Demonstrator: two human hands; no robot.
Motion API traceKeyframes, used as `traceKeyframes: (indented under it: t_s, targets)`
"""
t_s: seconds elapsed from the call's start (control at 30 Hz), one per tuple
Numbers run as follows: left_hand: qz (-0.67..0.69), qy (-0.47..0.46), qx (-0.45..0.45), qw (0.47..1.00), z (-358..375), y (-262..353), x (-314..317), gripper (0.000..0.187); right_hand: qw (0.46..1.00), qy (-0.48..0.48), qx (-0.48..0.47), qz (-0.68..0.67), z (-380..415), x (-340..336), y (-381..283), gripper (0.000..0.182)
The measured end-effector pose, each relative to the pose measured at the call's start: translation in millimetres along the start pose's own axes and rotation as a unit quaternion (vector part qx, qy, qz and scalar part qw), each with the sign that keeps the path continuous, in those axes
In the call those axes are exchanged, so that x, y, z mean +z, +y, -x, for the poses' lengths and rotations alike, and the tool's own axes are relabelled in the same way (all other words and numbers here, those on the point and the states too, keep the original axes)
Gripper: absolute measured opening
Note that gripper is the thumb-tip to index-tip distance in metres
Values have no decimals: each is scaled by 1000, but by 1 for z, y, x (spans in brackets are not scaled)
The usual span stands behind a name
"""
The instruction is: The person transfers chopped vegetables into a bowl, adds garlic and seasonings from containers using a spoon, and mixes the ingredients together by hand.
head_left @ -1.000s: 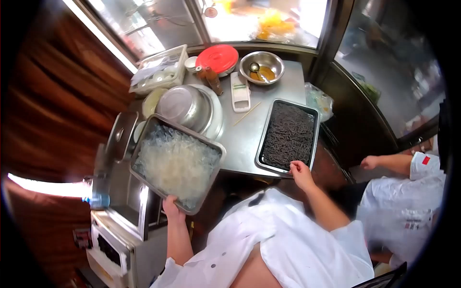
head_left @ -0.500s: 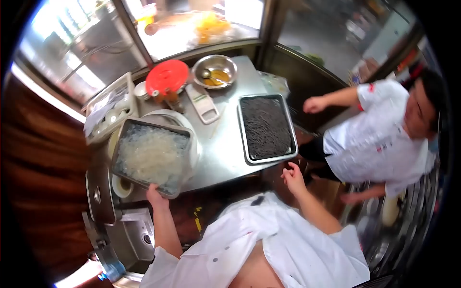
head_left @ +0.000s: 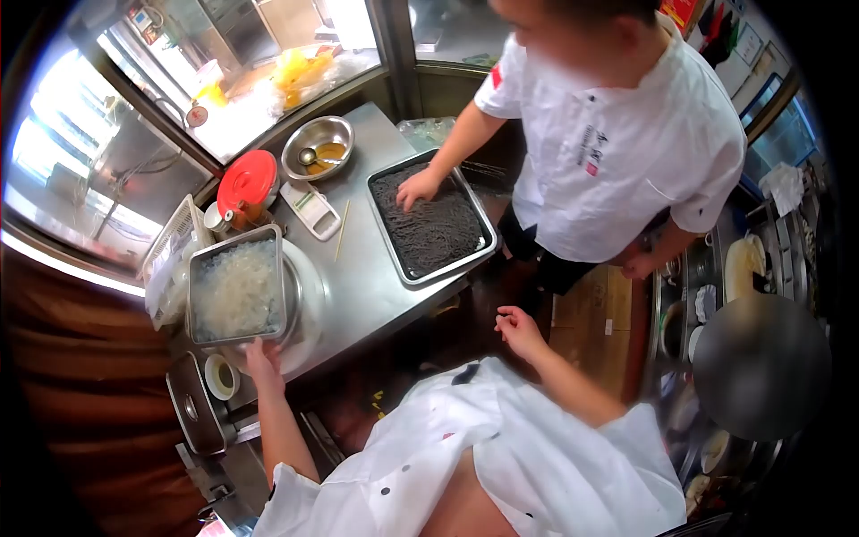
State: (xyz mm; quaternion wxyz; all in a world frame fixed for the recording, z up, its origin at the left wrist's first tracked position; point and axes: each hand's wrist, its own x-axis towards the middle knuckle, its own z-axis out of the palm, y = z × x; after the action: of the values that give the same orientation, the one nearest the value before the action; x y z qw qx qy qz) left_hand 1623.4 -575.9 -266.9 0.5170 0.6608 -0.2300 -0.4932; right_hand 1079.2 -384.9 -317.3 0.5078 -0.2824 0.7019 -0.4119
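Note:
My left hand has its fingers closed on the near rim of a metal tray. Pale, translucent noodle-like strands fill this tray, and a round white container shows partly beneath it. Loosely curled and empty, my right hand hangs in the air in front of the table's edge. Beyond it, a second metal tray holds dark noodle-like strands. A co-worker's hand reaches down into those dark strands.
On the steel table stand a metal bowl with a ladle, a red lid, a white slicer and a white basket. The co-worker stands at the right end. A lidded steel container is at lower left.
The view has turned right. The co-worker has stepped up to the table and put a hand into the dark strands. The tray at my left hand has shifted slightly left over the white container.

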Motion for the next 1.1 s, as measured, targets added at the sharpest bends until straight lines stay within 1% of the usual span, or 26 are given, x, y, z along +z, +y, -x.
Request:
traceKeyframes:
  t_s: [0.1,0.17,0.23,0.3,0.33,0.4,0.43,0.57,0.63,0.67,0.73,0.77,0.8,0.83,0.87,0.9,0.93,0.97,1.0,1.03,1.1]
  targets:
    - [-35,-66,44,996,53,-29,15,21,1000,2,-3,-13,16,-18,23,26]
    - [-164,-128,23,978,85,-57,17,19,1000,8,3,-24,29,-27,39,24]
    - [-214,-161,-20,963,134,-75,29,19,999,3,9,-35,43,-33,51,23]
    - [-275,-217,-57,935,164,-95,33,21,998,-3,12,-54,51,-37,68,22]
    - [-310,-251,-73,914,176,-98,37,24,998,0,-3,-59,55,-39,74,22]
    - [-357,-304,-77,880,189,-106,40,26,997,10,-33,-63,65,-46,80,20]
    - [-371,-327,-72,866,193,-107,47,27,997,20,-24,-68,71,-51,81,20]
    - [-457,-378,15,805,170,-108,81,30,994,58,-9,-94,85,-59,93,19]
    - [-492,-420,66,760,150,-107,108,31,990,89,5,-110,93,-67,106,19]
    - [-519,-448,108,720,143,-103,126,32,987,112,14,-117,97,-72,111,19]
    - [-569,-426,181,679,140,-92,170,35,978,157,30,-130,109,-77,113,19]
    - [-591,-415,216,657,140,-87,187,36,970,181,42,-159,116,-78,115,18]
    - [-530,-432,315,658,109,-110,197,40,959,204,54,-187,123,-78,118,17]
    - [-485,-428,328,688,112,-101,213,44,948,227,67,-214,133,-79,124,17]
    - [-438,-424,343,714,115,-91,230,49,934,250,81,-240,135,-79,145,13]
    - [-412,-401,276,770,159,-37,256,55,932,248,104,-244,140,-80,169,12]
    - [-347,-415,299,786,165,-24,271,58,929,245,127,-248,147,-79,192,11]
    - [-282,-426,320,797,166,-14,282,61,924,241,151,-254,156,-75,206,10]
    - [-217,-436,339,805,163,-7,290,64,928,246,168,-224,168,-68,211,9]
    - [-229,-442,332,801,161,0,296,65,930,251,186,-194,179,-60,214,9]
    - [-247,-455,322,793,151,8,309,68,886,311,272,-211,203,-36,191,9]
